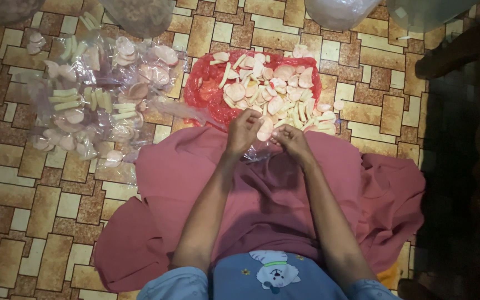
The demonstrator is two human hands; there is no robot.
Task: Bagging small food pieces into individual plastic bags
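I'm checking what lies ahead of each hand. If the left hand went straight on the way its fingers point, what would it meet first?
The left hand points up the picture, away from the body. First in line is probably the loose pile of pink and pale crackers on the red plastic sheet; depth is unclear.

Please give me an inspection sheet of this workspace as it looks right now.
Surface: brown patterned tile floor; pink cloth over the lap.
Job's things: loose pink and pale crackers heaped on a red plastic sheet; a small clear bag with a pink cracker between the hands.
Clutter: filled clear packets piled at left.
Grippers: left hand and right hand both pinch the bag.
Cables: nothing seen.
Surroundings: large plastic sacks at top; dark at right.
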